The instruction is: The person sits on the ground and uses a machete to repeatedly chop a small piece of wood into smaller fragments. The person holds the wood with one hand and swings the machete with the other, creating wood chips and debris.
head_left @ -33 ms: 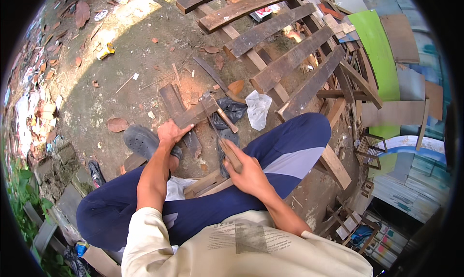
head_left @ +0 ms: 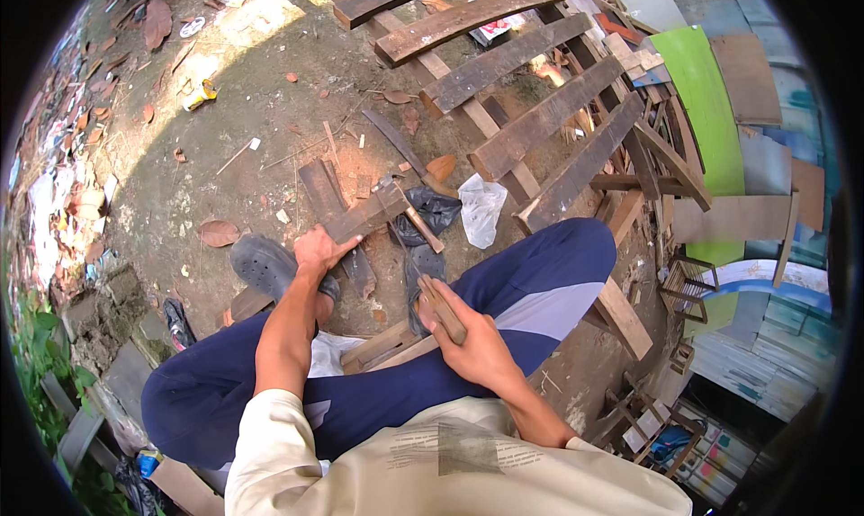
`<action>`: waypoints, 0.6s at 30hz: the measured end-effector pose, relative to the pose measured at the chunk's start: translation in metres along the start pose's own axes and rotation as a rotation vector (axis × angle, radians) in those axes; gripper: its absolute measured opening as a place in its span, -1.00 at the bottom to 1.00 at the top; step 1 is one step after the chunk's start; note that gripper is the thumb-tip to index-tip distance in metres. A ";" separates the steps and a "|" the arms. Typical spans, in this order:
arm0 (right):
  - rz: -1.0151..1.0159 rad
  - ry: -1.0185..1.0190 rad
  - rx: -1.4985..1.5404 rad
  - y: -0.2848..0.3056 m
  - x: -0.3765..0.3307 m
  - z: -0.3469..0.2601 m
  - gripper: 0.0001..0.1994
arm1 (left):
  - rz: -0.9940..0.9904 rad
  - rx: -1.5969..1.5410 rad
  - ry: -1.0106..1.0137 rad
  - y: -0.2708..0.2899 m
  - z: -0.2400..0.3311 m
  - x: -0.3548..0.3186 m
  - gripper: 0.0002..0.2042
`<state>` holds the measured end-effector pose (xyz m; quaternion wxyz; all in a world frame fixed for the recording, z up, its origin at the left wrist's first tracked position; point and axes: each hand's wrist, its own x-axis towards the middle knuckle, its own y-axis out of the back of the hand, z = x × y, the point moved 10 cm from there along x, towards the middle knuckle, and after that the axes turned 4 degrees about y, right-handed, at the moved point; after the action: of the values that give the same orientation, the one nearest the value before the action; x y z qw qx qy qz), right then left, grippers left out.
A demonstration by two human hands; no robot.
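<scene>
One short dark board (head_left: 364, 215) lies across a weathered plank (head_left: 319, 188), and here's the left hand (head_left: 315, 249) clamped on its near left end, palm down, fingers folded, index finger stretched along the near edge. Over to the right hand (head_left: 474, 341), on the near side of the board and off to its right: it's curled firmly round the grip of a wooden-handled blade (head_left: 443, 307). That blade points up toward the board's right end, seen almost edge-on; whether it touches, I can't tell from here. And look, a hammer (head_left: 424, 230) rests just beside that right end, its wooden handle slanting back to the near side, a black plastic bag (head_left: 438, 212) close by it. Farther right of the board sits a whitish plastic bag (head_left: 481, 212). Beyond the board a machete (head_left: 394, 141) lies flat, a dry brown leaf (head_left: 441, 167) by its handle. Well beyond the board and to its right, a big slatted wooden pallet (head_left: 545, 120)! And a grey clog (head_left: 265, 262), planted just left of the board's held end.
</scene>
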<state>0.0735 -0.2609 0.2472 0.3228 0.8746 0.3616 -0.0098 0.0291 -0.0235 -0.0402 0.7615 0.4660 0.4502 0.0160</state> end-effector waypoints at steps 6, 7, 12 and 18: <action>-0.021 -0.229 -0.011 -0.044 0.095 0.043 -0.42 | -0.069 -0.027 -0.020 0.000 0.010 0.000 0.11; -0.031 -0.250 -0.018 -0.043 0.087 0.045 -0.43 | -0.069 -0.038 -0.031 0.000 0.011 0.000 0.11; -0.044 -0.209 0.110 0.007 -0.010 -0.001 -0.48 | -0.025 -0.024 -0.009 -0.003 -0.002 0.005 0.15; 0.007 -0.223 -0.014 -0.042 0.081 0.073 -0.45 | -0.046 -0.039 -0.036 0.004 0.014 0.006 0.12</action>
<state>0.1219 -0.2298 0.1458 0.3673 0.8670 0.3205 -0.1032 0.0441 -0.0287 -0.0386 0.7787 0.4407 0.4465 -0.0012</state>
